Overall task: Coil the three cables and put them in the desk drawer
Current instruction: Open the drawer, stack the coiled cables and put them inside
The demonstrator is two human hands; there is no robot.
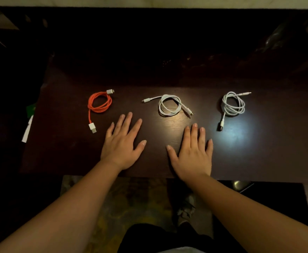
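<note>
My left hand [121,146] and right hand [192,152] lie flat, empty, near the desk's [58,143] front edge. Orange cable [99,103], middle white cable [169,105], right white cable [233,105] sit coiled in a row mid-desk.

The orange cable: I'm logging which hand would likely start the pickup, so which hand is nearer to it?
Left. The left hand lies flat just right of the orange cable, below its coil. The right hand rests farther right, below the middle white cable.
</note>
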